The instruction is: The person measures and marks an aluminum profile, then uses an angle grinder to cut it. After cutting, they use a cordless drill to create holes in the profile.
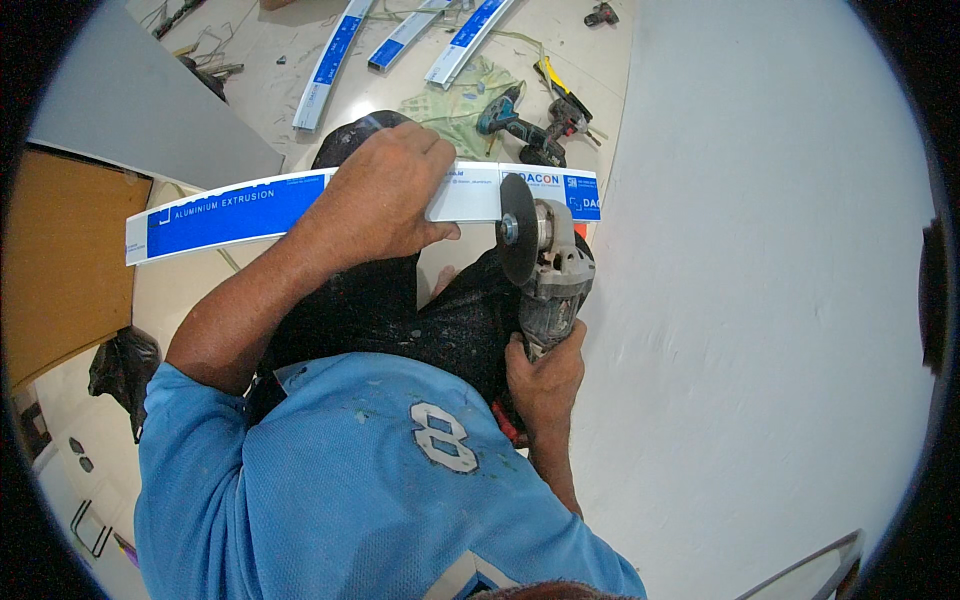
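Across my knees lies a long aluminium profile (250, 207) wrapped in blue and white film. My left hand (385, 190) is closed over its middle, thumb on the near edge and fingers over the far side. My right hand (548, 372) grips the body of an angle grinder (553, 270), whose dark cutting disc (517, 228) stands upright at the profile's right part. The disc overlaps the profile in the picture; whether it touches, and whether it spins, I cannot tell.
On the tiled floor ahead lie several more film-wrapped profiles (332, 65), a pale green cloth (470, 95), a teal cordless drill (520, 128) and a yellow-and-black tool (563, 88). A white wall (760, 300) rises close on my right. To the left stand a brown panel (75, 260) and a black plastic bag (125, 370).
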### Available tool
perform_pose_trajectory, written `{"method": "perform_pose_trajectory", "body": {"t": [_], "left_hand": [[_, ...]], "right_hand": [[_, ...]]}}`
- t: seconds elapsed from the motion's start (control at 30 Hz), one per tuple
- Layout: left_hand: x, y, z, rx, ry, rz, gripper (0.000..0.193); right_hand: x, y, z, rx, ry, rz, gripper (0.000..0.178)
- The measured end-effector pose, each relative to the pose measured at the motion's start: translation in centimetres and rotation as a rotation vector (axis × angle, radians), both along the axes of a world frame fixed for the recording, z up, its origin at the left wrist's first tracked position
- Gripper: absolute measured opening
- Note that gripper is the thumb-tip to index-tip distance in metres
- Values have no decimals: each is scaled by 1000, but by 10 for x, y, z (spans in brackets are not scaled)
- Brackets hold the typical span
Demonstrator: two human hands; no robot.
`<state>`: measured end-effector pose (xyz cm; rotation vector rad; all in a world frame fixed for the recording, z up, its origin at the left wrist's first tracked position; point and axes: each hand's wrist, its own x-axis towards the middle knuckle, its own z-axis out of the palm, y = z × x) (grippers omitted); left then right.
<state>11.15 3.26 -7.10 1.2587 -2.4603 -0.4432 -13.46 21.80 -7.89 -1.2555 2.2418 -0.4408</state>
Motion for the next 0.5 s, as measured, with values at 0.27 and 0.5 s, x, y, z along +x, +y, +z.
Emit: {"method": "perform_pose_trajectory", "body": {"t": [0.27,0.5], "left_hand": [[-1,1,-1,-1,-15,13,60],[0,4,1,-3,0,8,60]], "right_hand": [[1,-1,-1,-18,-3,4,63],[0,-4,1,-15,4,20,65]]}}
